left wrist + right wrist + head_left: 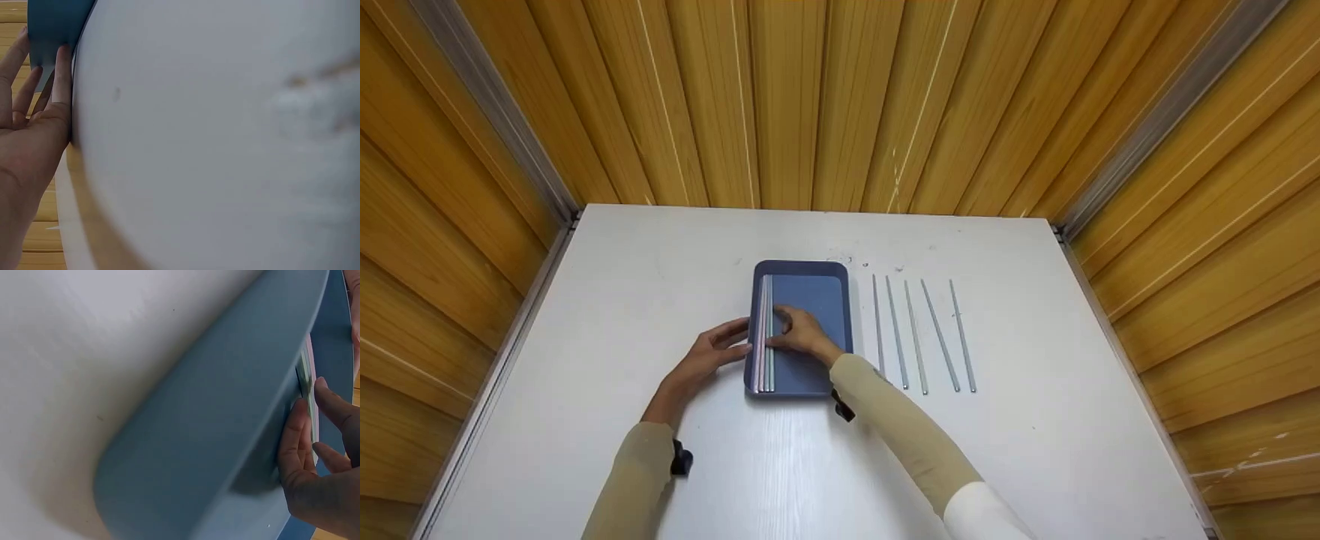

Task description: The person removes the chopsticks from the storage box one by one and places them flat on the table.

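Observation:
Several slim pastel chopsticks (769, 375) in pink, white and pale green lie side by side along the left wall of a blue tray (801, 265). My right hand (806, 334) is inside the tray, its thumb and forefinger apart and both touching the row's right edge. In the right wrist view, the fingertips (320, 384) lie along the chopsticks (311, 371). Outside the tray, my left hand (710, 352) rests against the left wall with fingers extended. The left wrist view has those fingers (63, 76) at the tray's side (59, 25).
Several more chopsticks (916, 337) lie spaced out on the white table (1035, 442) to the tray's right, tilted slightly differently. Wood-patterned panels (780, 105) enclose the table at the back and both sides. Small dark marks dot the table behind the tray.

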The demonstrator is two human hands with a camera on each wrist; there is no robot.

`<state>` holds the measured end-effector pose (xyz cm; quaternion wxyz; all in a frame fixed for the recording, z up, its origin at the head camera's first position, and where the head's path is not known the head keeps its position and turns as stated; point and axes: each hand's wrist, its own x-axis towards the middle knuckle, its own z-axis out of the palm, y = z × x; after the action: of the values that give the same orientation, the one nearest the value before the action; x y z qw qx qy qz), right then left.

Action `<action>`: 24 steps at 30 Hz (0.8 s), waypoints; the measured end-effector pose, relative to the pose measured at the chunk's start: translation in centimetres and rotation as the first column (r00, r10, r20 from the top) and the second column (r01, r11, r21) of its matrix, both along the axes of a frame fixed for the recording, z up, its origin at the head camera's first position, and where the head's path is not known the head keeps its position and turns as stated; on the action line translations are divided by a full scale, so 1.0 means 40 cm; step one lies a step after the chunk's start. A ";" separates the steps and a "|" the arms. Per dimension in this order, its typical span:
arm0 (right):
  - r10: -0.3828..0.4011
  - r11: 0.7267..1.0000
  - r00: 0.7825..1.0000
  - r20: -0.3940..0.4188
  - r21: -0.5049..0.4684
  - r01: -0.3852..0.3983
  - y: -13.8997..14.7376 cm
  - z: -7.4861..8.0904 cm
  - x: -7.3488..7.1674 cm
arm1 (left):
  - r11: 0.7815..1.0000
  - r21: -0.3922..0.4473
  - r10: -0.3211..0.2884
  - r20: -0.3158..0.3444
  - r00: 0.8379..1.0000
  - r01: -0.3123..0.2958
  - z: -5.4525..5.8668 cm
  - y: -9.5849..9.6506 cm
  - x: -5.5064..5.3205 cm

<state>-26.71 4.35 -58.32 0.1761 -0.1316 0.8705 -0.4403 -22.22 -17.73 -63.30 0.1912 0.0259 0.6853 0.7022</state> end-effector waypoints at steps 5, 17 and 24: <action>0.033 0.993 0.999 -0.032 0.110 -0.030 -0.009 0.012 -0.007 | 1.000 -0.008 -0.001 0.007 1.000 0.001 0.004 0.001 -0.003; -0.070 0.998 0.944 0.323 0.016 0.069 -0.017 0.048 -0.024 | 1.000 0.006 -0.012 0.001 1.000 0.012 0.006 -0.001 -0.001; -0.076 0.997 0.937 0.342 0.034 0.069 -0.031 0.052 -0.034 | 1.000 0.000 0.002 0.015 1.000 -0.002 0.006 -0.002 -0.004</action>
<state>-28.06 3.11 -56.25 0.3102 -0.0187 0.8354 -0.4534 -22.37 -17.79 -63.07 0.1958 0.0198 0.6838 0.7026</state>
